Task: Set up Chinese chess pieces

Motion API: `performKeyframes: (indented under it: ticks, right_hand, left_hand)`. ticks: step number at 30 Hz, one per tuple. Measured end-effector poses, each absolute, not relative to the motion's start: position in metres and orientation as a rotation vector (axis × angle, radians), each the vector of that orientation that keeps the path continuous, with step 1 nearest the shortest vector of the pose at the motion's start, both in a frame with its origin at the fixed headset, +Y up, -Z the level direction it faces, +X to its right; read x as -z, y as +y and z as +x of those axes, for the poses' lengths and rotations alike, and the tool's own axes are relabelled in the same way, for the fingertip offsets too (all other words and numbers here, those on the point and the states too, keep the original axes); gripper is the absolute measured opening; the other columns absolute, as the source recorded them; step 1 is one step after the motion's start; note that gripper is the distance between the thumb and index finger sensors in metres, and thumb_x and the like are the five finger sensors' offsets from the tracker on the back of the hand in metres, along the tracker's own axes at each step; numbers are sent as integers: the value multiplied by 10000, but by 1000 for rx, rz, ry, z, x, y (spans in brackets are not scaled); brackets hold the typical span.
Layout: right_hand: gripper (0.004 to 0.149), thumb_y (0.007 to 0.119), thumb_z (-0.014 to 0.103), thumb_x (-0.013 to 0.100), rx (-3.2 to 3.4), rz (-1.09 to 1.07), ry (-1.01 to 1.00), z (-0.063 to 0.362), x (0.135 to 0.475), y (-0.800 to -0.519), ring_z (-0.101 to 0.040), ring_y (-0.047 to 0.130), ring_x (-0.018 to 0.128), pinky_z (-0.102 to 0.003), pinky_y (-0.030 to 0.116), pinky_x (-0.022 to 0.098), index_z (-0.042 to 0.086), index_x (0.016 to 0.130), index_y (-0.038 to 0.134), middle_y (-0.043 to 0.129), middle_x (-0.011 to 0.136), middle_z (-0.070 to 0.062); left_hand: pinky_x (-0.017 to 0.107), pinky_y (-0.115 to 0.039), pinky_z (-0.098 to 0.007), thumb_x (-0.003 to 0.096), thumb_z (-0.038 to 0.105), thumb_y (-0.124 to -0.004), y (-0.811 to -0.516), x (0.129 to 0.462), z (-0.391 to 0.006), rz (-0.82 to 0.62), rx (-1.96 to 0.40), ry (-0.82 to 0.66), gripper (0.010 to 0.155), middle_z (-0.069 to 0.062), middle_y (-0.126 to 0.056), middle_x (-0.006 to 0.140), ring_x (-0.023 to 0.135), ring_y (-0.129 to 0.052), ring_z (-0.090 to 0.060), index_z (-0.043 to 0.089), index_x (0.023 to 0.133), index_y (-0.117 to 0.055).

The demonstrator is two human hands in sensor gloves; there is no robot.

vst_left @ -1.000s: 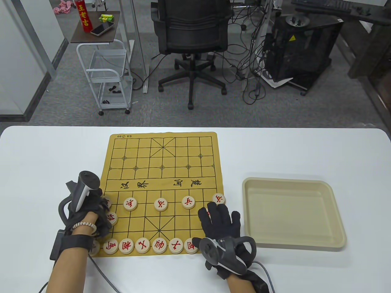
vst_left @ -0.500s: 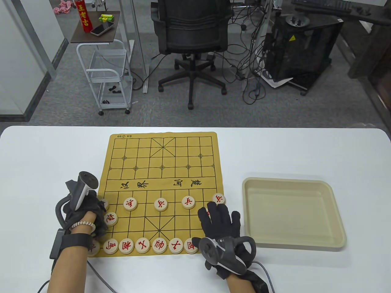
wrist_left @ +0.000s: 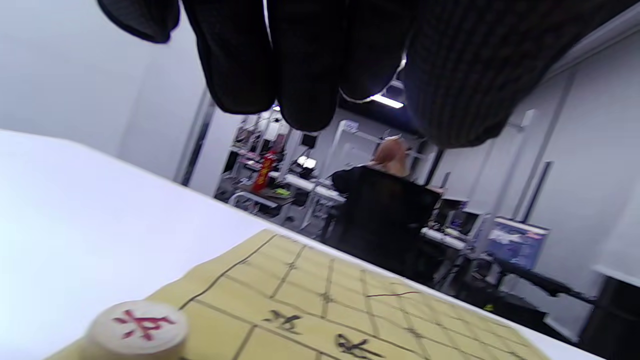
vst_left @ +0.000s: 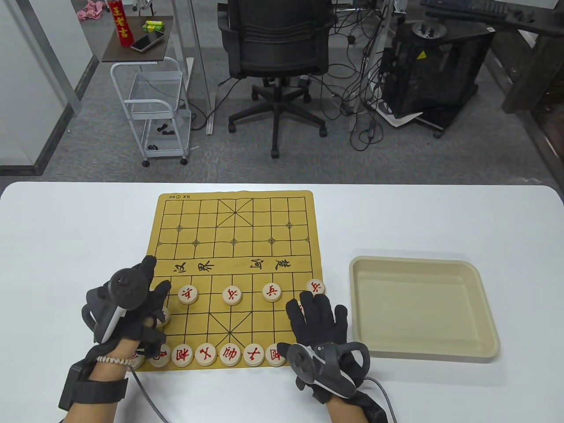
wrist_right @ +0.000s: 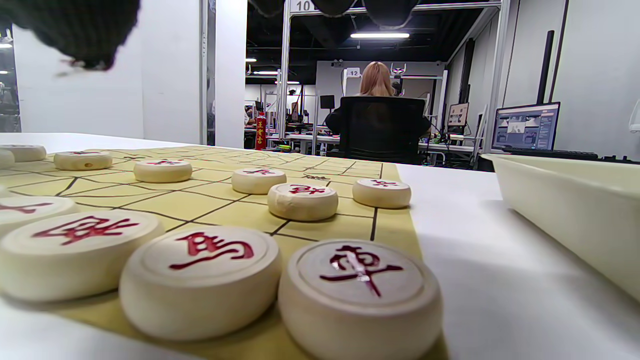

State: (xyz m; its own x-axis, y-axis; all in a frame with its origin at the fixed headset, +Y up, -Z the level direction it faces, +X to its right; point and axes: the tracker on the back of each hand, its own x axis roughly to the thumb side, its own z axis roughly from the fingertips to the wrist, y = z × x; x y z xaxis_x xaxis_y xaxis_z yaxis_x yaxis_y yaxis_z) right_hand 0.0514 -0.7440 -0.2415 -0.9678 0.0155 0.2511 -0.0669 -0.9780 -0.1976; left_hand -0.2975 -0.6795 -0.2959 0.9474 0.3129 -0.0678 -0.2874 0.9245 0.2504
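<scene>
The yellow chess board [vst_left: 233,246] lies on the white table. Round cream pieces with red characters stand in a row along its near edge [vst_left: 206,354], and soldiers [vst_left: 232,294] stand in a line above them. My left hand [vst_left: 152,293] hovers over the board's left edge with fingers spread, holding nothing and hiding the pieces under it. In the left wrist view its fingers [wrist_left: 305,75] hang above one soldier [wrist_left: 137,325]. My right hand [vst_left: 317,315] rests flat on the board's right side, fingers spread, partly covering one piece. The near right pieces [wrist_right: 357,290] show in the right wrist view.
An empty beige tray [vst_left: 484,348] sits on the table right of the board; its wall shows in the right wrist view [wrist_right: 565,220]. The far half of the board holds no pieces. An office chair [vst_left: 275,44] and a cart [vst_left: 150,110] stand beyond the table.
My left hand has turned palm down, moved forward over the board's left edge and spread its fingers. My right hand has not moved.
</scene>
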Motion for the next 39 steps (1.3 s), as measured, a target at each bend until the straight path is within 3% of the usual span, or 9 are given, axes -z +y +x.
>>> performKeyframes:
  ticks: [6,9,39]
  right_hand:
    - [910,814,649,417,-3064,368,-326,53,241,-744,-454,463,1164,-739,413,777,292,1154,417,376,1235,-105]
    - [913,815,649,416,-3066,357,-327,55,241,-744,-454,459,1165,-739,410,778,294,1155,413,372,1236,-103]
    - [914,817,650,412,-3071,345,-338,57,239,-744,-456,459,1163,-741,413,776,293,1153,418,374,1236,-101]
  left_hand:
    - [736,-434,-724,401,567,-822,-692,251,-260,333,-224,-107,799,-107,-603,1182,1085,-627,-465,330,1095,-507]
    - [744,-388,-740,396,600,-806,-709,241,-251,368,-118,-139,843,-111,-511,1218,1120,-542,-487,350,1112,-438]
    - [748,-348,-750,393,596,-812,-719,235,-263,351,-92,-117,862,-118,-466,1228,1131,-493,-495,348,1114,-410]
